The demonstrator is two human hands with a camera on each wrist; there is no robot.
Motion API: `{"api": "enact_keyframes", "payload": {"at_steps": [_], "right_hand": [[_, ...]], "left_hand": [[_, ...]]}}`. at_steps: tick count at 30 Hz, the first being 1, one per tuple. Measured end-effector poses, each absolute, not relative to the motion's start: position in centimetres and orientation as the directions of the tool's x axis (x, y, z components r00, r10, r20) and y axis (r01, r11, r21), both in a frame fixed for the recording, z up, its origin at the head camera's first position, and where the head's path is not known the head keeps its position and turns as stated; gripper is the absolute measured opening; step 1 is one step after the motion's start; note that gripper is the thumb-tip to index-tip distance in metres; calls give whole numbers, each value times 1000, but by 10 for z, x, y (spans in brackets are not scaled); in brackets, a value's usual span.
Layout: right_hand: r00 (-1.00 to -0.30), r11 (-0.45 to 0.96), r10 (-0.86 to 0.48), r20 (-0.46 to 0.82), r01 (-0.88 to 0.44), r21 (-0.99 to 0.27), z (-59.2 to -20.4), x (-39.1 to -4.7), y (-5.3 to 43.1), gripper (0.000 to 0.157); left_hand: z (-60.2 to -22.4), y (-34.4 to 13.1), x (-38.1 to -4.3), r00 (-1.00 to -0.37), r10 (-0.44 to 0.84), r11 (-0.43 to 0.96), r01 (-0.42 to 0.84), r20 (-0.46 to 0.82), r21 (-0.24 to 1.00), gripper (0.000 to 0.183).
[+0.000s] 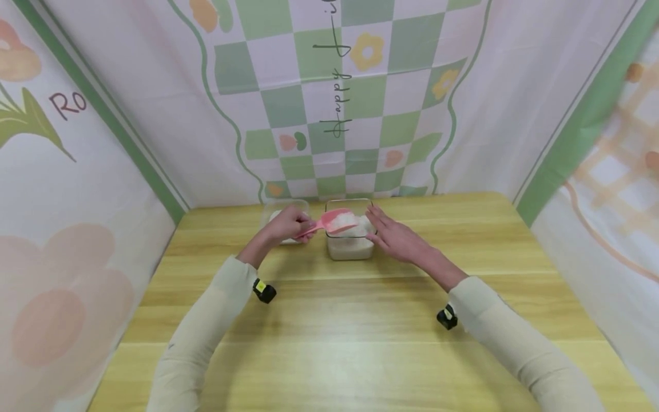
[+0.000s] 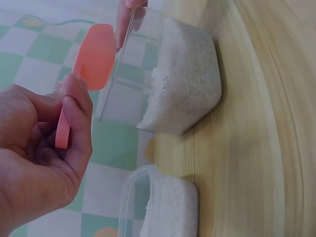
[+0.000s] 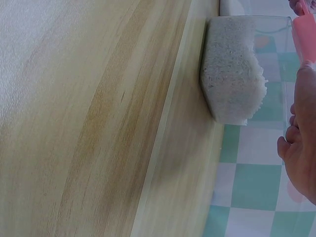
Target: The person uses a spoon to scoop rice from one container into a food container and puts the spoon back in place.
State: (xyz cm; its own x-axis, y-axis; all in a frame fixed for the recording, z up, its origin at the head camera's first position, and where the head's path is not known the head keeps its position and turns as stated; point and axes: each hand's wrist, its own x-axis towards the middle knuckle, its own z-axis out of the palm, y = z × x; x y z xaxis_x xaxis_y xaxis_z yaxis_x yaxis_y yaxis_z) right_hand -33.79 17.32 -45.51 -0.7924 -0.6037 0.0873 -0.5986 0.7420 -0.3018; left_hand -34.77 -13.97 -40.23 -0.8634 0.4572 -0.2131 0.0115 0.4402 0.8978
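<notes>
My left hand (image 1: 290, 223) grips the handle of a pink scoop (image 2: 98, 55), thumb pressed along it. White grains that look like rice (image 1: 342, 221) lie heaped in the scoop, which is held over a clear rectangular container (image 1: 351, 250). That container is more than half filled with rice (image 3: 232, 69), its surface sloping unevenly. On its right side, my right hand (image 1: 399, 237) is held with fingers straight, fingertips right at the rim. Below the left hand stands a smaller clear tub (image 2: 140, 182) that also has white grains inside.
Both containers stand near the back edge of a wooden table (image 1: 334, 332). Behind it hangs a green-and-white checked curtain (image 1: 355, 131), with printed fabric walls (image 1: 62, 229) on either side. Small black cameras (image 1: 265, 292) are strapped at the wrists.
</notes>
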Motion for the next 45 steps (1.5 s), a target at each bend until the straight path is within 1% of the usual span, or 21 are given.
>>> {"api": "enact_keyframes", "payload": {"at_steps": [6, 12, 22, 34, 41, 45], "right_hand": [[-797, 746, -598, 83, -592, -305, -457, -339, 173, 67], [-798, 746, -596, 88, -591, -308, -458, -339, 174, 66], [-798, 740, -596, 84, -588, -326, -455, -338, 173, 67], [-793, 736, -602, 89, -595, -323, -456, -338, 173, 66], [-795, 739, -600, 88, -593, -319, -455, -338, 173, 66], [-795, 740, -600, 88, -593, -318, -456, -337, 173, 66]], "left_hand": [[-400, -156, -343, -881, 417, 466, -4, -224, 885, 28], [-401, -175, -340, -897, 398, 499, 36, -192, 866, 32], [-401, -200, -337, -926, 310, 510, -32, -218, 859, 29], [-415, -228, -341, -948, 213, 547, -84, -235, 833, 31], [-418, -233, -343, -964, 127, 573, -121, -234, 810, 30], [-418, -231, -342, -972, 93, 626, -110, -214, 772, 29]]}}
